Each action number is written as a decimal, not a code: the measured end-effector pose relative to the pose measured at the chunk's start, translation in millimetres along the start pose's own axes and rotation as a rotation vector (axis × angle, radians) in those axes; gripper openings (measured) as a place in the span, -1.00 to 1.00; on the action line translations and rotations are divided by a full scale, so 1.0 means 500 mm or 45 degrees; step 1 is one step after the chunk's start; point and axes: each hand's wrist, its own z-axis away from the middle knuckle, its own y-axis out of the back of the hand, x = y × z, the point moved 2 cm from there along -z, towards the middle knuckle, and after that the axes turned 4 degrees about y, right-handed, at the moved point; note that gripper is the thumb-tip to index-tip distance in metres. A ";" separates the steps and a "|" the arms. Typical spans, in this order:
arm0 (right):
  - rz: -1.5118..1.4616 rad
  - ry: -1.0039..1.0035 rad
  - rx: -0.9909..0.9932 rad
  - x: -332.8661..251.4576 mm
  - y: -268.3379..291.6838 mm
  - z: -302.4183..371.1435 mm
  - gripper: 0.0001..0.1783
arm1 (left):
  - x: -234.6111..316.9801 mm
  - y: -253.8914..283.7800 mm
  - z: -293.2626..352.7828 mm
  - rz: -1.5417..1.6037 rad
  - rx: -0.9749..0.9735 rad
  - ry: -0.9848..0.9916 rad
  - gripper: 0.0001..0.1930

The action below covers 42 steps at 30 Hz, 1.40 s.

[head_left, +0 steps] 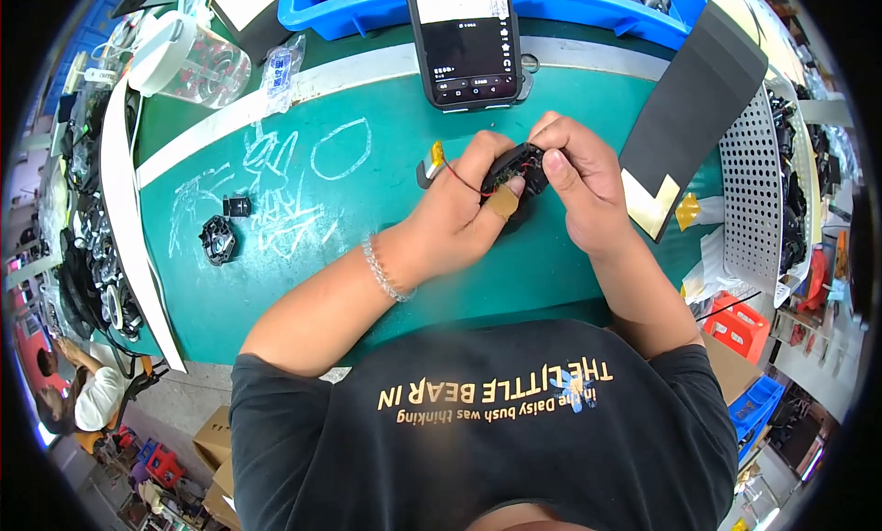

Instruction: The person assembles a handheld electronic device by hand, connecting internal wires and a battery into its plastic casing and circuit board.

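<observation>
Over the green mat [386,219], my left hand [459,205] grips a small black device housing [503,167] with circuitry and thin wires showing in its open side. A tan wrap covers the left thumb, which presses against the housing. Beside the left knuckles, a small silver battery-like piece with yellow tape [435,156] hangs off on red and black wires. My right hand [585,177] pinches the far right edge of the same housing between thumb and forefinger. Whatever lies between those right fingertips is hidden. A black hollow shell [218,241] and a small black piece [236,206] lie at left.
A phone [466,53] stands beyond my hands, before a blue bin [367,15]. At right are a dark flat panel [694,108] and a perforated white basket [751,191]. A clear lidded container [197,67] sits far left. Another person [92,393] works at lower left.
</observation>
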 end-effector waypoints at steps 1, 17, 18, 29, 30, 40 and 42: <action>-0.008 -0.016 0.062 0.002 -0.004 0.002 -0.88 | -0.002 0.002 -0.004 0.018 0.020 -0.009 -0.81; 0.934 0.389 0.328 -0.001 -0.016 -0.021 -0.82 | -0.017 -0.008 -0.017 0.219 0.111 0.128 -0.80; 0.938 0.364 0.315 -0.002 -0.017 -0.021 -0.82 | -0.015 -0.008 -0.016 0.182 0.129 0.115 -0.80; 0.940 0.327 0.291 -0.002 -0.020 -0.020 -0.83 | -0.018 -0.009 -0.023 0.148 0.182 0.033 -0.83; 0.917 0.321 0.305 0.003 -0.018 -0.020 -0.82 | -0.017 -0.008 -0.024 0.140 0.195 0.012 -0.83; 0.362 -0.257 0.020 -0.009 0.002 -0.014 -0.88 | -0.021 0.005 -0.025 0.177 0.009 0.126 -0.83; 0.294 -0.292 0.039 -0.010 -0.010 -0.010 -0.90 | -0.022 0.008 -0.029 0.244 0.033 0.087 -0.83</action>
